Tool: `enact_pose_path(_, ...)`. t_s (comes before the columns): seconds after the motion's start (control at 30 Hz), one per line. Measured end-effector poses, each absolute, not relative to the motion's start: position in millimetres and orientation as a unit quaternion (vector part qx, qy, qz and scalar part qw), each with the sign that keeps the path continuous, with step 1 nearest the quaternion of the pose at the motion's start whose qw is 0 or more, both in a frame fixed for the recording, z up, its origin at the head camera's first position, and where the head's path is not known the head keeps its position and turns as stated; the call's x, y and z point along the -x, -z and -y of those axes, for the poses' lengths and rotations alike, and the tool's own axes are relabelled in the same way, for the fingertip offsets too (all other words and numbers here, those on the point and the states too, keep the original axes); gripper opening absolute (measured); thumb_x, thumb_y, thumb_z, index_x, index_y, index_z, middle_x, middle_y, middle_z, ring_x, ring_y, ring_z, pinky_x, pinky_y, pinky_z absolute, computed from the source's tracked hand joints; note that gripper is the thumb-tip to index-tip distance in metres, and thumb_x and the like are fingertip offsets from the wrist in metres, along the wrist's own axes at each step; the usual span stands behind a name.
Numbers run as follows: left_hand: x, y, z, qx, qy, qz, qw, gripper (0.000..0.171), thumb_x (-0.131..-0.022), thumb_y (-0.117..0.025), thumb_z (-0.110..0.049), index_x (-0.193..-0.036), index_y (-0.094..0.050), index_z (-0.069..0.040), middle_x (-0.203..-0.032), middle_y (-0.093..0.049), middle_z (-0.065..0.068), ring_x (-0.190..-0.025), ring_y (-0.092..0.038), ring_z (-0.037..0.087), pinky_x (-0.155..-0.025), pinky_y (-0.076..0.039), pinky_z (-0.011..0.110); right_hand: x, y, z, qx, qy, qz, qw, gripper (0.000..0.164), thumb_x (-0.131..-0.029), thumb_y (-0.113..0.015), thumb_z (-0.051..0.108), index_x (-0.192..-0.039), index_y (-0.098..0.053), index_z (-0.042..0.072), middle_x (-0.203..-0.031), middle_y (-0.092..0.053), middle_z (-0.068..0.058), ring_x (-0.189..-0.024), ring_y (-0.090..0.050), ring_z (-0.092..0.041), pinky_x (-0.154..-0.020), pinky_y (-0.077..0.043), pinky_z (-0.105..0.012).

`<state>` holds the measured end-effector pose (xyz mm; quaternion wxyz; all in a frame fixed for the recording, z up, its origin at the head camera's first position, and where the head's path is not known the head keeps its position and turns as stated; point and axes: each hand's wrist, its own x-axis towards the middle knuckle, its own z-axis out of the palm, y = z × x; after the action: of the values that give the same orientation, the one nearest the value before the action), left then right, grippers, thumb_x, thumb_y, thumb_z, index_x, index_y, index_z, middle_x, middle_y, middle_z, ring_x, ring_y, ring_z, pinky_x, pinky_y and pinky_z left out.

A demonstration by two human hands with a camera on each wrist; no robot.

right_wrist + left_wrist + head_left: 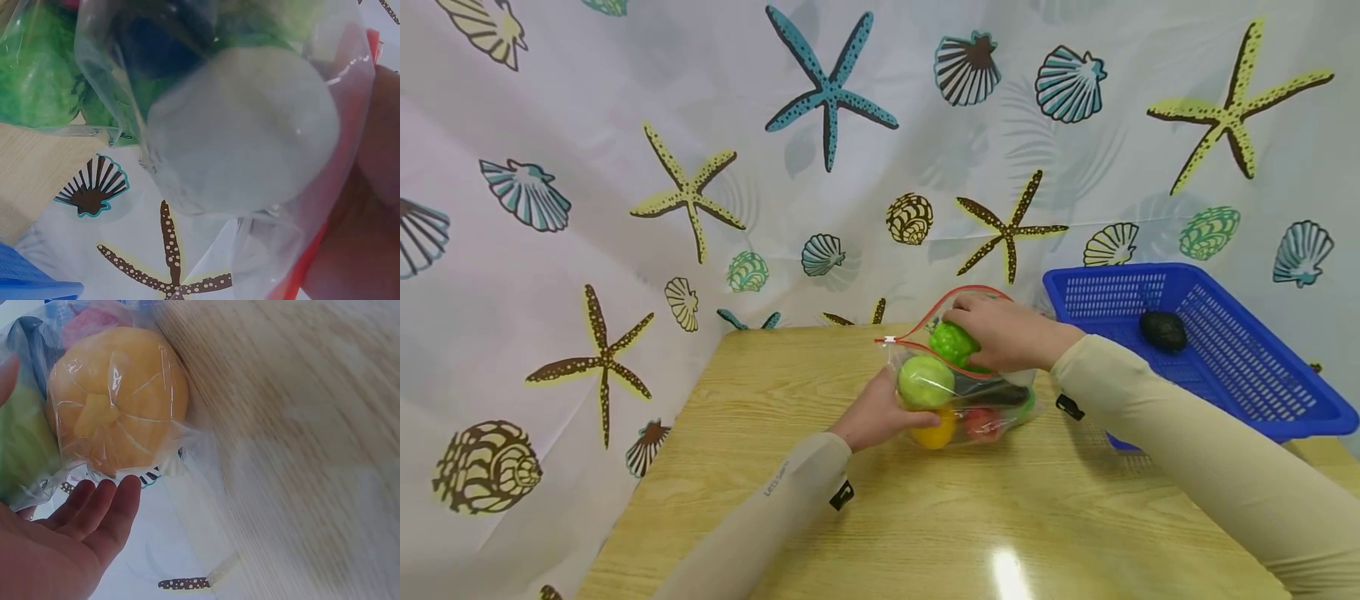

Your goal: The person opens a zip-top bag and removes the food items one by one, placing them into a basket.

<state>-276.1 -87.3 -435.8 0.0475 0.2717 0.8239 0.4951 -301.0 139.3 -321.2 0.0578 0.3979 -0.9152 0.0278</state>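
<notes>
A clear zip bag [887, 358] with a red-edged mouth sits on the table, packed with produce. My left hand [876, 412] holds its left side, thumb in front and fingers [119, 506] behind. Through the plastic show a pale green round fruit [925, 382], a small orange pumpkin [125, 394], a red piece [983, 423], a long dark vegetable [992, 392] and a white rounded thing [250, 131]. At the open mouth my right hand [1003, 329] grips a bumpy green fruit or vegetable [953, 343], its kind unclear. The palm hides part of it.
A blue plastic basket [1262, 350] stands at the right, behind the right forearm, with a dark avocado [1162, 331] inside. The wooden table [775, 375] ends at a curtain [737, 83] printed with starfish and shells.
</notes>
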Motion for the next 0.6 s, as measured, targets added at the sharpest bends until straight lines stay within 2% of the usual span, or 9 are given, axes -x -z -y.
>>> enact_pose_path(0.13,273,436,86,-0.265,-0.477,-0.837,0.048,0.076,-0.076,-0.080,-0.036,-0.137,-0.035,-0.030,-0.117,-0.056,-0.011,-0.101,-0.052,0.006,-0.093,-0.045,0.039,303,322,-141,-0.405,-0.038,0.912,0.058,0.058,-0.075,-0.079,0.022,-0.125,-0.055,0.004,-0.119,-0.057,-0.012,-0.103,-0.048,-0.024,-0.090,-0.045,-0.046)
enact_pose_path(0.33,270,434,83,-0.240,-0.432,-0.869,0.031,0.079,-0.075,-0.077,-0.045,-0.138,-0.034,-0.026,-0.114,-0.057,-0.009,-0.097,-0.053,0.006,-0.089,-0.047,0.039,307,320,-147,-0.431,-0.066,0.897,0.077,0.054,-0.070,-0.078,0.018,-0.118,-0.058,0.004,-0.111,-0.058,-0.010,-0.100,-0.048,-0.022,-0.089,-0.045,-0.043)
enact_pose_path(0.6,270,432,82,-0.216,-0.429,-0.876,0.032,0.078,-0.075,-0.075,-0.052,-0.137,-0.036,-0.025,-0.114,-0.057,-0.009,-0.097,-0.053,0.006,-0.088,-0.047,0.039,297,308,-154,-0.408,-0.104,0.905,0.058,0.061,-0.073,-0.078,0.023,-0.127,-0.054,0.006,-0.126,-0.050,-0.013,-0.109,-0.045,-0.024,-0.087,-0.048,-0.043)
